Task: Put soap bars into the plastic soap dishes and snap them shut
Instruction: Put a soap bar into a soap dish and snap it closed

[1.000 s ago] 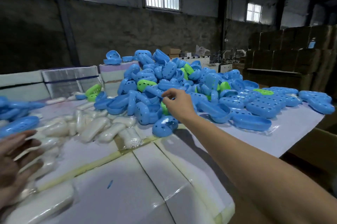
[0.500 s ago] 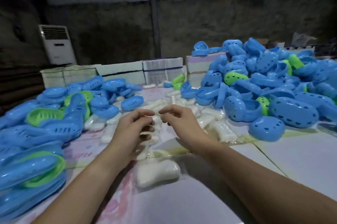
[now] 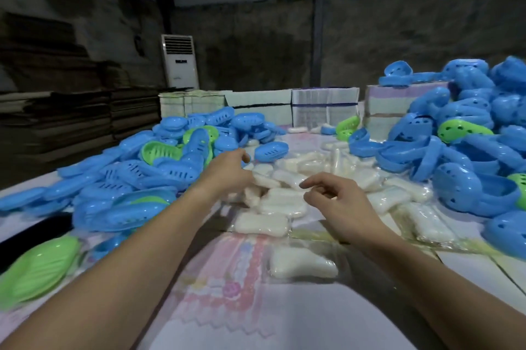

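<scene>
White wrapped soap bars (image 3: 280, 201) lie in a loose heap at the middle of the table. A pile of blue and green closed soap dishes (image 3: 148, 167) fills the left side. Open blue dish halves (image 3: 455, 150) are heaped on the right. My left hand (image 3: 227, 170) reaches forward over the left edge of the soap heap, fingers loosely curled, holding nothing that I can see. My right hand (image 3: 338, 201) hovers over the soap bars with relaxed, slightly bent fingers and is empty.
A green dish (image 3: 37, 270) lies near the front left edge. White and patterned boxes (image 3: 324, 106) line the far side of the table. A single soap bar (image 3: 301, 264) sits close to me. A standing air conditioner (image 3: 180, 60) is against the back wall.
The view has swung left and closer. My hands, close together half a second ago, have moved apart, the left reaching further forward toward the dishes.
</scene>
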